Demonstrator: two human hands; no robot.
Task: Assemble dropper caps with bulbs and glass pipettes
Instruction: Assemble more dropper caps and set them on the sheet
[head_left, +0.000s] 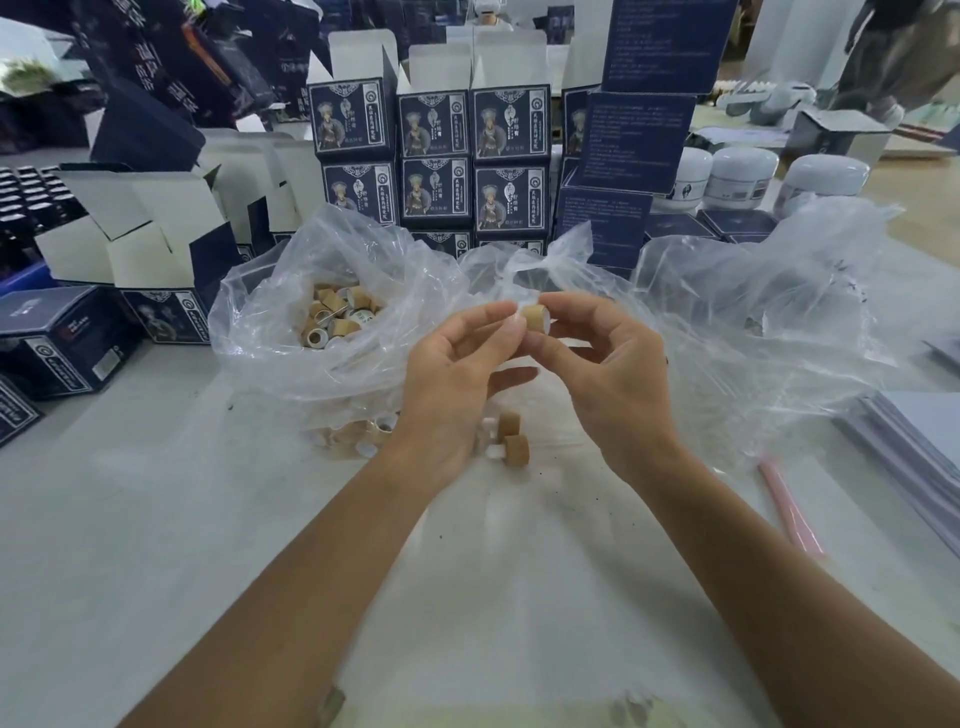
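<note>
A tan wood-look dropper cap (535, 317) is held in mid-air above the table. My right hand (605, 374) pinches it between thumb and forefinger. My left hand (460, 379) meets it from the left, its fingertips on a small white bulb (517, 312) at the cap's end. Below my hands, two assembled caps (511, 435) with white bulbs lie on the table. A clear plastic bag (332, 317) to the left holds several loose tan caps. I see no glass pipette.
Stacked dark blue product boxes (434, 156) stand behind the bags. Open cartons (135, 234) sit at the left, white jars (737, 176) at the back right. A second crumpled clear bag (753, 322) lies right, with a pink stick (789, 509) and paper stack (914, 447).
</note>
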